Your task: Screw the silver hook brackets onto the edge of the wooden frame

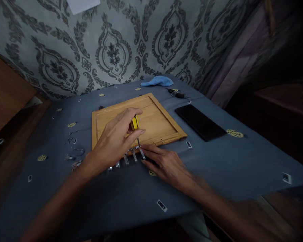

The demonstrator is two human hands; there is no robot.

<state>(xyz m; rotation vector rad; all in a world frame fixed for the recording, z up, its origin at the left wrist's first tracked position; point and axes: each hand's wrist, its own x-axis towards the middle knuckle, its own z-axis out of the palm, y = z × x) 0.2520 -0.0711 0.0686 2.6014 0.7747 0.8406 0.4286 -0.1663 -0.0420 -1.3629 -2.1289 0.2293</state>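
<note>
My left hand is closed around the yellow and black handle of a screwdriver. The screwdriver stands nearly upright, its tip down at a metal hook on the near edge of a framed wooden board. With fingertips pinched at that same hook, my right hand steadies it from the right. Several similar metal hooks line the edge to the left, jutting toward me. My left wrist and fingers cover part of the board.
Loose metal hooks and small screws lie left of the board on the blue tablecloth. A black phone rests to the right. Behind are a dark tool and a blue cloth, near a patterned wall.
</note>
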